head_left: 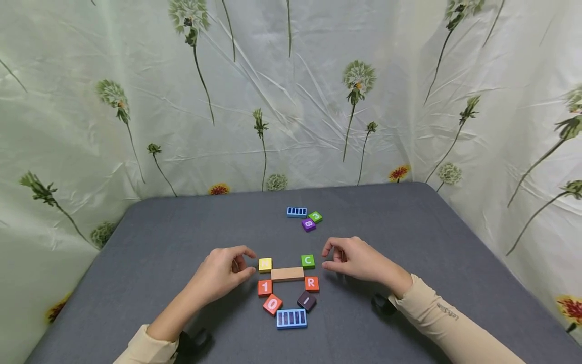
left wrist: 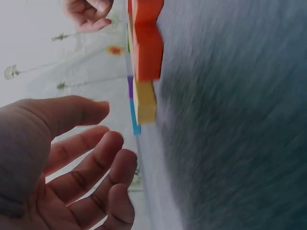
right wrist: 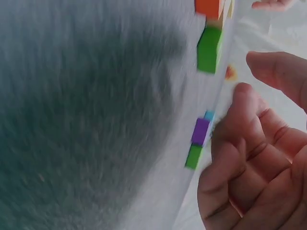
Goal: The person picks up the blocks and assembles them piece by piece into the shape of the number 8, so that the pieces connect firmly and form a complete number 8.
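Hovering over the tabletop point(head_left: 182, 222), thumbs and fingers apart, the left hand point(head_left: 222, 271) is near the yellow block point(head_left: 265, 265), the right hand point(head_left: 356, 259) near the C block point(head_left: 307, 261).

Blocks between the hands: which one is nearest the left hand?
The yellow block, beside the left hand; the red 1 is farther, the green C by the right hand.

The table point(head_left: 173, 222) is covered in plain dark grey, and its far corners are rounded. Behind the table and along both its sides, a pale, glossy, creased drape point(head_left: 300, 119) is hung. It is printed with green dandelion heads point(head_left: 359, 76) on long stems point(head_left: 350, 126); red-and-yellow blooms point(head_left: 399, 172) are seen just beyond the table's far edge. Light is reflected in the drape behind the table.
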`<action>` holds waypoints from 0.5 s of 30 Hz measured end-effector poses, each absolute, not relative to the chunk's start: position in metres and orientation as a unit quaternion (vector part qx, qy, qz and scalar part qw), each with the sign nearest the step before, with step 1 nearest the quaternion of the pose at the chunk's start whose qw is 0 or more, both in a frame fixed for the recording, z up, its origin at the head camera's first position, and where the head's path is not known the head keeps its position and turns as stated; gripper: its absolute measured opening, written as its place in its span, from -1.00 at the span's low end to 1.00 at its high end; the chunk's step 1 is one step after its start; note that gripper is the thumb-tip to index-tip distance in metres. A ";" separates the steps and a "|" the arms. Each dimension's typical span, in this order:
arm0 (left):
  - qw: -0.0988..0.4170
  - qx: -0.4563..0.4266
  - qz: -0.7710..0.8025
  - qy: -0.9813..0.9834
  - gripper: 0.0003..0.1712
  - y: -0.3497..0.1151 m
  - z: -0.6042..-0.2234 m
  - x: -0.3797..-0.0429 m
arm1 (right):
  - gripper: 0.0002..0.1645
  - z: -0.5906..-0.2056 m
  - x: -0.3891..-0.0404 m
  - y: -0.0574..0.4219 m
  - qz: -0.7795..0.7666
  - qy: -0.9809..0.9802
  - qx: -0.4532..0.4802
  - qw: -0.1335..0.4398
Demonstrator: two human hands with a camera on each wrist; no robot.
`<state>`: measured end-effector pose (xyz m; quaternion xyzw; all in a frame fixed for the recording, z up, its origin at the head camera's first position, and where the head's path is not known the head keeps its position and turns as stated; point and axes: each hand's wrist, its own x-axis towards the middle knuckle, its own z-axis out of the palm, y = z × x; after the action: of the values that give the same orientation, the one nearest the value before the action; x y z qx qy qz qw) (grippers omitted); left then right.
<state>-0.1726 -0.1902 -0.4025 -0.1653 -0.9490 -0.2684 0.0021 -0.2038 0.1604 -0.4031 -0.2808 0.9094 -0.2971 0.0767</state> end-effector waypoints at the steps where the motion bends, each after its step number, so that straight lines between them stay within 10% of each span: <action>1: -0.001 -0.169 -0.272 -0.947 -0.74 -0.192 -0.403 -0.176 | -0.77 -0.404 -0.208 0.161 -0.301 0.910 -0.276 0.076; 15: -0.074 -0.222 -0.342 -0.910 -0.60 -0.201 -0.417 -0.215 | -0.65 -0.413 -0.268 0.170 -0.338 0.907 -0.231 0.100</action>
<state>-0.2146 -0.2014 -0.4166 -0.2224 -0.9101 -0.3419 -0.0737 -0.2676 0.1697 -0.4127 -0.2307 0.9068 -0.3383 0.0998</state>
